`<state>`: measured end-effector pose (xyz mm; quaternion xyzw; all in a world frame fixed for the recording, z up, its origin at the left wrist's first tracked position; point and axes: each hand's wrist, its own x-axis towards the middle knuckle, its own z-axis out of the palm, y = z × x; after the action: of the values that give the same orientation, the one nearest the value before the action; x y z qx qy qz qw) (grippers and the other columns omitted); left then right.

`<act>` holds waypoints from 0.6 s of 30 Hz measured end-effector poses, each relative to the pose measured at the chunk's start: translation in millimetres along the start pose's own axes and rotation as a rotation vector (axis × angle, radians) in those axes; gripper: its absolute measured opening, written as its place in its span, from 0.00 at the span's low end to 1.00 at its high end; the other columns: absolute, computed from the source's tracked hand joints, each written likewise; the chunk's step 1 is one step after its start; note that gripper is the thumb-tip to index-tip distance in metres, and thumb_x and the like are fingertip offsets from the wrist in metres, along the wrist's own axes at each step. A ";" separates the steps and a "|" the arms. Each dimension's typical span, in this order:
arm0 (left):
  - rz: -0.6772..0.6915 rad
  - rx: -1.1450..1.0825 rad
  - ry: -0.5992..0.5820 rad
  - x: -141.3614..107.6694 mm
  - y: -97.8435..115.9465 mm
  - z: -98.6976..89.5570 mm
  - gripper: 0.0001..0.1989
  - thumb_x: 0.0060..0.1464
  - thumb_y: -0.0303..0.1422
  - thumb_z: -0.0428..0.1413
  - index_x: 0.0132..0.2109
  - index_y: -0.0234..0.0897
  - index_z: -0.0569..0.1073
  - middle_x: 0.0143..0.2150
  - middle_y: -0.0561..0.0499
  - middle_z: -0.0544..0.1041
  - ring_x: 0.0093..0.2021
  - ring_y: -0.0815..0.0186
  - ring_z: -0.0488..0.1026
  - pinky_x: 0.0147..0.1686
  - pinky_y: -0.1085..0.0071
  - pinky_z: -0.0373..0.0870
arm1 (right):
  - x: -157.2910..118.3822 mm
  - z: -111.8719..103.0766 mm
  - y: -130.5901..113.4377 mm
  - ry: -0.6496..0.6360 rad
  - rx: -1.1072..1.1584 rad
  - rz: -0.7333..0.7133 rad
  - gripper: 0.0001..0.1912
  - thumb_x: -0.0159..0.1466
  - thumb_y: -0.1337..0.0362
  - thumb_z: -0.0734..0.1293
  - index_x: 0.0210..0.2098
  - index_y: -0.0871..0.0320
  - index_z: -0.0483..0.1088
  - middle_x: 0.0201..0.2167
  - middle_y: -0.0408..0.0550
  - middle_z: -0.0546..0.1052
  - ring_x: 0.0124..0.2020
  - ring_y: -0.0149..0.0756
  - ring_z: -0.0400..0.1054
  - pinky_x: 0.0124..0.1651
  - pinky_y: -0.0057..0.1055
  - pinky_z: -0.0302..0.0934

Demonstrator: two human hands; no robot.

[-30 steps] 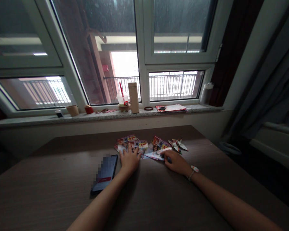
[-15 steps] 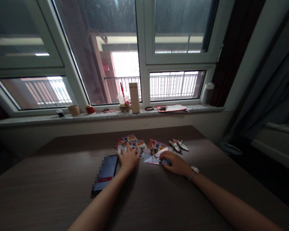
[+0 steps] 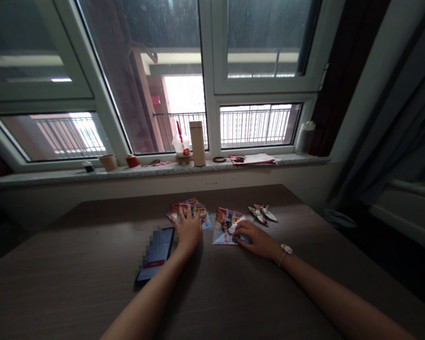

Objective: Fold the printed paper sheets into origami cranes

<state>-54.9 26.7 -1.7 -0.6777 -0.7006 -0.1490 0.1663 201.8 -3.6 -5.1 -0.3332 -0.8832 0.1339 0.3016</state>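
Note:
My left hand (image 3: 188, 232) lies with fingers spread on a small pile of colourful printed paper sheets (image 3: 205, 220). A similar printed paper sheet (image 3: 224, 232) lies to the right, its right edge under the curled fingers of my right hand (image 3: 254, 239). Part of that sheet is hidden by the hand, and a pale patch shows by the fingertips. A bracelet circles my right wrist. Beyond my right hand rests a folded paper shape (image 3: 262, 214) with pointed tips. Left of my left forearm lies a phone (image 3: 159, 250), its screen partly blurred out.
Everything lies on a dark wooden table (image 3: 74, 255). Behind it, the windowsill (image 3: 148, 174) holds a beige bottle (image 3: 197, 144), a cup with a red straw (image 3: 180, 145), a paper cup (image 3: 108, 163), scissors (image 3: 238, 159) on papers, and a pale bottle (image 3: 305, 138).
My left hand has shifted slightly left, and the sheets beneath it sit closer together. The sheet at my right hand lies flatter, showing more of its print.

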 end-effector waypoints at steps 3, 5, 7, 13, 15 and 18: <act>0.028 -0.042 -0.073 0.6 -0.3 1.4 0.21 0.63 0.45 0.47 0.60 0.52 0.71 0.64 0.43 0.69 0.66 0.40 0.57 0.62 0.31 0.38 | 0.8 2.0 -1.0 -0.019 -0.011 0.011 0.16 0.65 0.67 0.64 0.51 0.52 0.73 0.47 0.51 0.73 0.52 0.39 0.66 0.58 0.37 0.62; 0.014 -0.044 -0.106 0.7 -1.9 3.8 0.21 0.63 0.45 0.47 0.60 0.52 0.71 0.63 0.42 0.70 0.65 0.39 0.58 0.61 0.30 0.39 | 1.2 3.0 -1.9 -0.053 -0.037 0.020 0.18 0.64 0.68 0.64 0.52 0.51 0.73 0.49 0.51 0.71 0.52 0.39 0.65 0.58 0.38 0.61; 0.014 -0.040 -0.092 0.7 -3.6 6.0 0.20 0.63 0.40 0.47 0.60 0.51 0.70 0.66 0.42 0.67 0.67 0.40 0.57 0.61 0.30 0.39 | 1.6 3.1 -3.3 -0.084 -0.064 0.030 0.20 0.62 0.70 0.64 0.52 0.50 0.73 0.54 0.51 0.69 0.56 0.41 0.63 0.61 0.41 0.58; 0.090 -0.137 -0.038 -0.2 6.8 0.3 0.19 0.64 0.34 0.47 0.59 0.47 0.72 0.67 0.42 0.64 0.67 0.44 0.57 0.62 0.30 0.41 | 2.4 1.9 -8.8 -0.158 -0.109 0.091 0.24 0.57 0.73 0.63 0.52 0.51 0.71 0.65 0.47 0.63 0.64 0.46 0.53 0.67 0.48 0.49; 0.181 -0.224 -0.020 -3.3 15.8 -3.4 0.19 0.65 0.34 0.45 0.60 0.46 0.70 0.67 0.44 0.65 0.68 0.48 0.56 0.64 0.32 0.41 | 2.0 2.9 -9.5 -0.170 -0.119 0.102 0.24 0.57 0.72 0.62 0.52 0.51 0.70 0.64 0.45 0.65 0.64 0.47 0.53 0.67 0.49 0.49; 0.369 -0.356 -0.104 -12.9 27.7 -4.9 0.19 0.67 0.34 0.43 0.60 0.45 0.69 0.66 0.47 0.66 0.68 0.55 0.58 0.66 0.39 0.46 | 0.4 5.0 -7.8 -0.165 -0.103 0.124 0.25 0.57 0.72 0.62 0.54 0.51 0.69 0.64 0.46 0.65 0.64 0.48 0.53 0.67 0.49 0.49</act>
<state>-26.8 14.0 -3.4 -0.8195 -0.5353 -0.2022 0.0326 194.5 -9.3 -5.4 -0.3901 -0.8884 0.1339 0.2017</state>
